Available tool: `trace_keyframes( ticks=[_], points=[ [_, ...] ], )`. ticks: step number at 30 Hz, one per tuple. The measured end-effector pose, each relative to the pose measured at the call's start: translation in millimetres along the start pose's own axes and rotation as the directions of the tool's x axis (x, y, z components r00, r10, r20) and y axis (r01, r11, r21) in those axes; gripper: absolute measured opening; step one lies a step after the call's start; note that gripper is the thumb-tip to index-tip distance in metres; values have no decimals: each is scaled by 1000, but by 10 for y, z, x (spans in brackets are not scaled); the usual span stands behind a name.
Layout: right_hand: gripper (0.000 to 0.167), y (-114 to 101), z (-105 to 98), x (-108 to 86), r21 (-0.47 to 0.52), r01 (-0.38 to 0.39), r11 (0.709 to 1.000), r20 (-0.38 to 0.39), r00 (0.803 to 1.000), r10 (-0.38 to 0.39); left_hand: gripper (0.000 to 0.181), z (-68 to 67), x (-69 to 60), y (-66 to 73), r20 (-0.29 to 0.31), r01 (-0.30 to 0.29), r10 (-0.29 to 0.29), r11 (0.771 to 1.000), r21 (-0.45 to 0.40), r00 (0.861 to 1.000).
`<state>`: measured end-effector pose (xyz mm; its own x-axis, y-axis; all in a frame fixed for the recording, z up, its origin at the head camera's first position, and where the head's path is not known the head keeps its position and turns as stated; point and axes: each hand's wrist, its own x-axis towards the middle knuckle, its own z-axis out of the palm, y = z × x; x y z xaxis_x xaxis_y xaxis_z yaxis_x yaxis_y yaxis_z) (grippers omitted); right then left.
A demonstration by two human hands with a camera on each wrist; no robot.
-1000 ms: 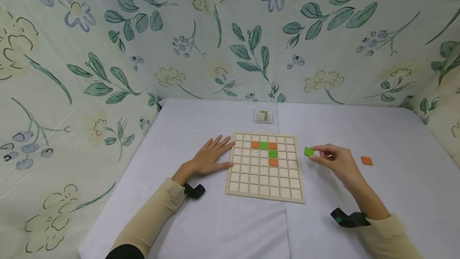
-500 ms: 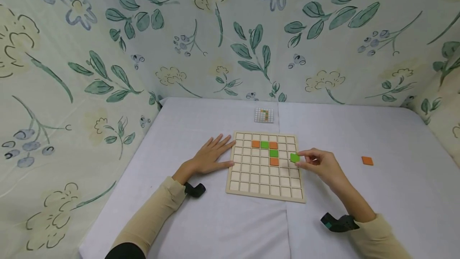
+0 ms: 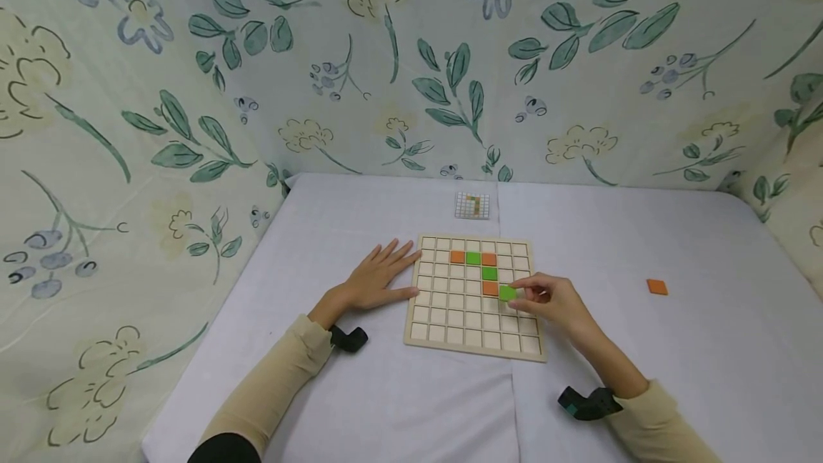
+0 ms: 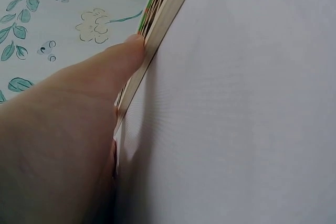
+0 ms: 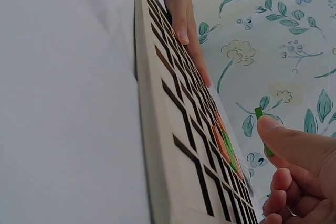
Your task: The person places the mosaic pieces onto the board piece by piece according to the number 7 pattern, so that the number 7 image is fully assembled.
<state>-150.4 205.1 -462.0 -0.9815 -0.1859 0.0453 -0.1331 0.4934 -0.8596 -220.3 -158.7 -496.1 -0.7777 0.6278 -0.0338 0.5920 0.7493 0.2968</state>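
Between thumb and fingers my right hand (image 3: 554,302) pinches a green square tile (image 3: 507,293) over the right half of a wooden grid board (image 3: 444,338). In the right wrist view the green tile (image 5: 264,132) is seen edge-on, raised above the board. Three orange tiles, one of them this orange tile (image 3: 490,288), and two green tiles, such as this green tile (image 3: 489,274), sit in the board's cells. My left hand (image 3: 376,283) lies with spread fingers against the board's left edge; its thumb (image 4: 123,56) touches the frame in the left wrist view.
A loose orange tile (image 3: 657,287) lies on the white tablecloth (image 3: 681,349) at the right. Behind the board is a small pattern card (image 3: 472,206) showing a coloured grid. A floral cloth (image 3: 411,91) hangs behind and at the sides.
My right hand has carried the green tile leftward from beside the board to over its cells, near the lowest orange tile. My left hand has stayed in place.
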Motion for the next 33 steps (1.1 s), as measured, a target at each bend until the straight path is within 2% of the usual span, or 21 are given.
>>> trace_keyframes(
  ticks=[10,18,33],
  points=[
    [26,5,135,13,29,56,998,44,997,-57,81,8,-3,-8,5,7,-7,1000,-5,1000],
    [24,17,229,37,-53,66,996,38,997,-64,82,29,6,-33,11,4,-4,1000,2,1000],
    [25,36,303,30,-124,121,985,29,993,-119,82,21,6,-42,9,-7,7,1000,4,1000]
  ],
)
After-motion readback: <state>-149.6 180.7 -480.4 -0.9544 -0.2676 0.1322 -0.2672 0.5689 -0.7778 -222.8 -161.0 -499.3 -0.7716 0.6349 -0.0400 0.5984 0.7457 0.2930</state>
